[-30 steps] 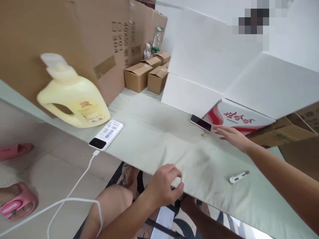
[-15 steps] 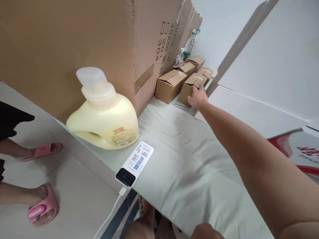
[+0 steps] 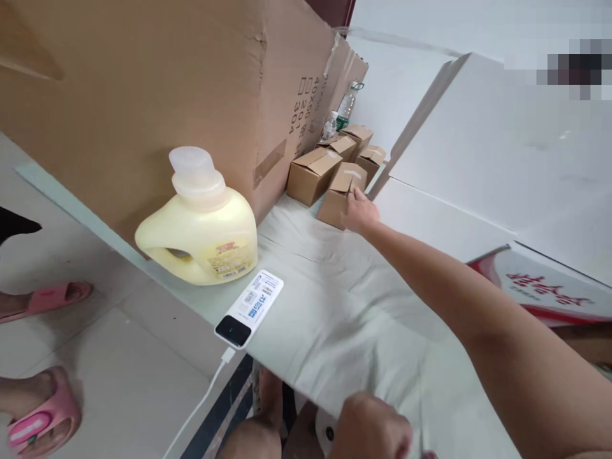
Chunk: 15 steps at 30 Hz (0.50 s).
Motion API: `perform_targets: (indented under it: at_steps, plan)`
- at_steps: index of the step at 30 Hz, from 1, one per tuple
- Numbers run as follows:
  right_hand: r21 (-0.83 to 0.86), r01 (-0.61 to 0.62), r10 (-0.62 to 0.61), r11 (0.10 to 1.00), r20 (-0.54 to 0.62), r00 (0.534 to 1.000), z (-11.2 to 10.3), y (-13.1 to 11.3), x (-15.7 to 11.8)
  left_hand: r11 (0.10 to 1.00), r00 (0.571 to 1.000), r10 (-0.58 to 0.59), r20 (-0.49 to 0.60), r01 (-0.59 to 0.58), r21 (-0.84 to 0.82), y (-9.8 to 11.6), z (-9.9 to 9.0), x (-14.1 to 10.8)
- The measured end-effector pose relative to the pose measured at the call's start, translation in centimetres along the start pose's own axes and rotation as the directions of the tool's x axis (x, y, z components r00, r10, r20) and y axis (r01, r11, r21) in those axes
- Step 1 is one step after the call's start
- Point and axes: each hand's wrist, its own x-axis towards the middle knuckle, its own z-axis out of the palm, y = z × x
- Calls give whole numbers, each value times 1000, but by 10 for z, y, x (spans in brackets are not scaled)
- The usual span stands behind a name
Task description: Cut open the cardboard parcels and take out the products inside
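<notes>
Reaching in from the right, my right hand (image 3: pixel 361 211) has its fingers closed on the near end of a small cardboard box (image 3: pixel 337 197), which stands tilted slightly among several similar boxes. Its fingertips are at the box's taped top edge. My left hand (image 3: pixel 370 426) is low at the bottom edge, curled into a fist over the cloth's front edge; whatever it may hold is hidden. Another small box (image 3: pixel 313 177) sits just left of the gripped one, against a large carton (image 3: pixel 191 83).
A yellow detergent jug (image 3: pixel 205 236) and a white power bank (image 3: pixel 251 309) with a cable stand on the left part of the cloth-covered table (image 3: pixel 315 306). Two bottles (image 3: pixel 347 108) are behind the boxes. A person's feet in pink slippers (image 3: pixel 50 414) are at left.
The gripped box has come nearer, apart from the box behind it, with my right hand on it. My left hand has risen further into view. The camera view has shifted.
</notes>
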Motion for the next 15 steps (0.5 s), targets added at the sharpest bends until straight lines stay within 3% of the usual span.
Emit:
perform_targets:
  at_steps: [3, 6, 8, 11, 13, 14, 15]
  plan:
    - [14, 76, -76, 997, -18, 997, 1, 6, -70, 999, 987, -14, -160, 20, 36, 25, 1, -6]
    - [89, 134, -126, 987, -91, 988, 1, 32, -152, 996, 919, 66, -389, -37, 81, 42, -8, -4]
    - [186, 119, -92, 975, -148, 985, 1, 63, -212, 995, 868, 96, -487, -65, 81, 46, -15, 0]
    - [396, 65, 40, 916, -251, 967, 4, 117, -306, 997, 732, 73, -678, -27, 78, 42, -16, 9]
    - [535, -20, 217, 844, -307, 927, 9, 149, -365, 998, 646, 47, -762, 5, 66, 36, -11, 17]
    - [598, -77, 319, 798, -309, 896, 13, 162, -391, 998, 654, 36, -756, 9, 55, 33, -7, 23]
    - [653, -145, 408, 743, -271, 872, 17, 172, -412, 999, 706, 32, -707, -2, 44, 31, -2, 28]
